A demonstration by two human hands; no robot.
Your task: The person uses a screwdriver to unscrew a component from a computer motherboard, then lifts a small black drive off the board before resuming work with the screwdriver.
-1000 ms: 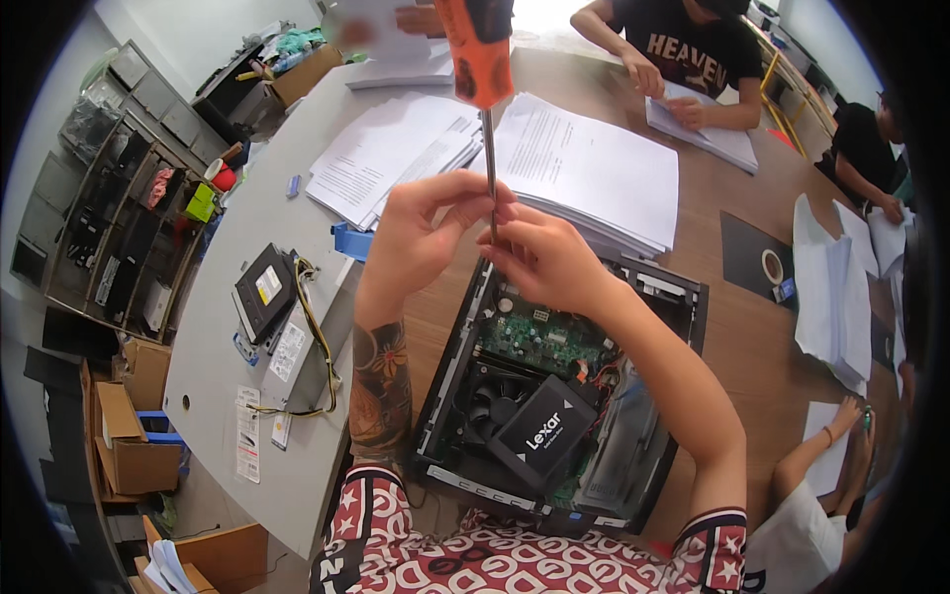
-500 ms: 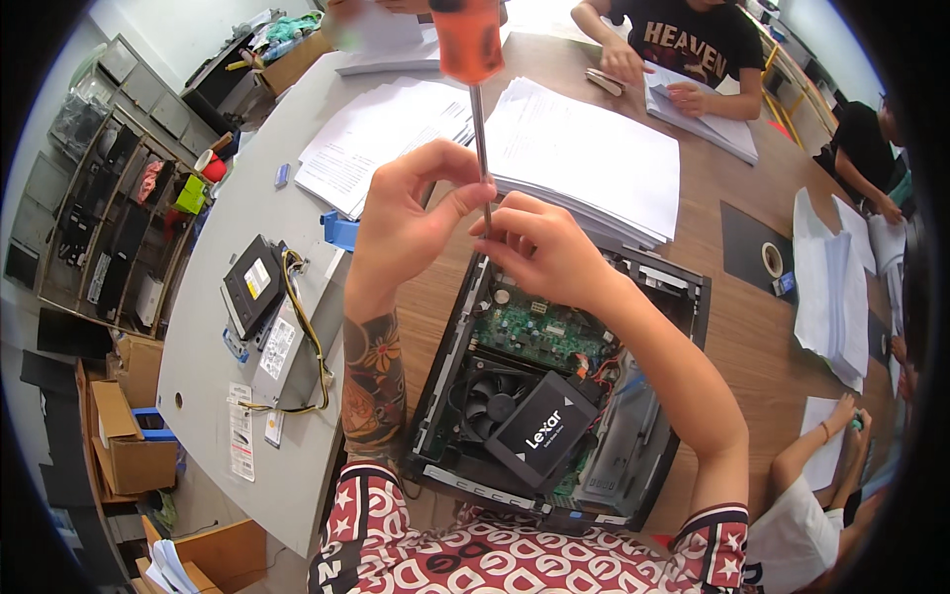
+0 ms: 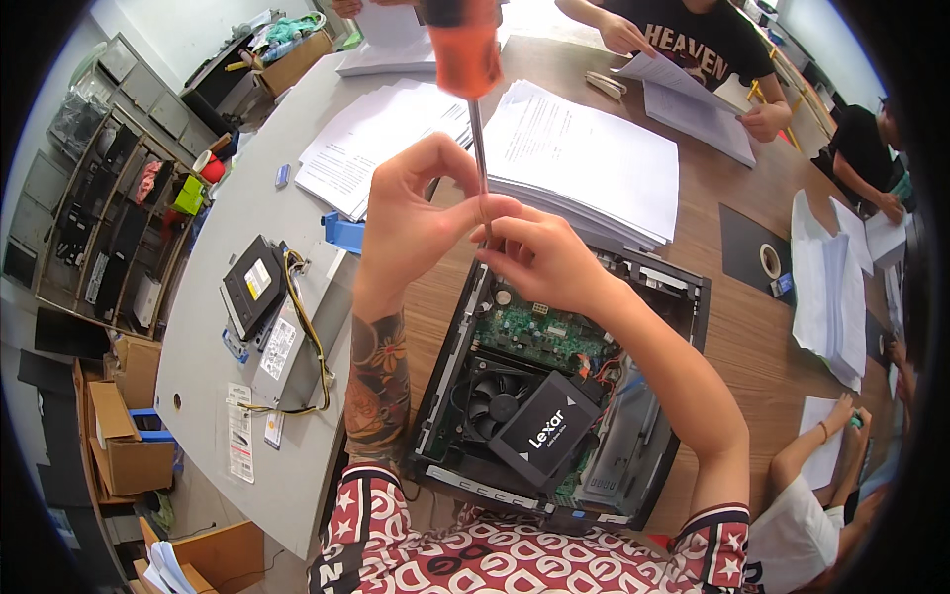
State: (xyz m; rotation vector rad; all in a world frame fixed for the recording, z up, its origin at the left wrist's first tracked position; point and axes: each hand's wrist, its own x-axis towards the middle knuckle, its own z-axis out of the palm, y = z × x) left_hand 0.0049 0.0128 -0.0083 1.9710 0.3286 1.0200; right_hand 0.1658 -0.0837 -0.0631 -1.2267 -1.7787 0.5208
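An orange-handled screwdriver (image 3: pixel 465 57) stands nearly upright in front of me, handle up and metal shaft down. My left hand (image 3: pixel 418 213) pinches that shaft between thumb and finger. Close against it, the closed fingers of my right hand (image 3: pixel 534 252) meet at the lower end of the shaft; the tip and anything small there are hidden. Below lies an opened desktop computer case (image 3: pixel 460 485). Inside are a green motherboard (image 3: pixel 529 337), a black fan (image 3: pixel 493 404) and a black solid-state drive (image 3: pixel 546 431) lying at a slant on top.
Left of the case are a metal power supply (image 3: pixel 287 361) with cables and a black optical drive (image 3: pixel 255 282). Paper stacks (image 3: pixel 584 148) lie beyond my hands. A tape roll (image 3: pixel 771 259) rests on the right. Co-workers handle papers at the far side and right.
My left thumb and fingers have shifted slightly right, up against my right fingers. The screwdriver handle moved slightly down. Across the table, a person has lifted a sheet of paper.
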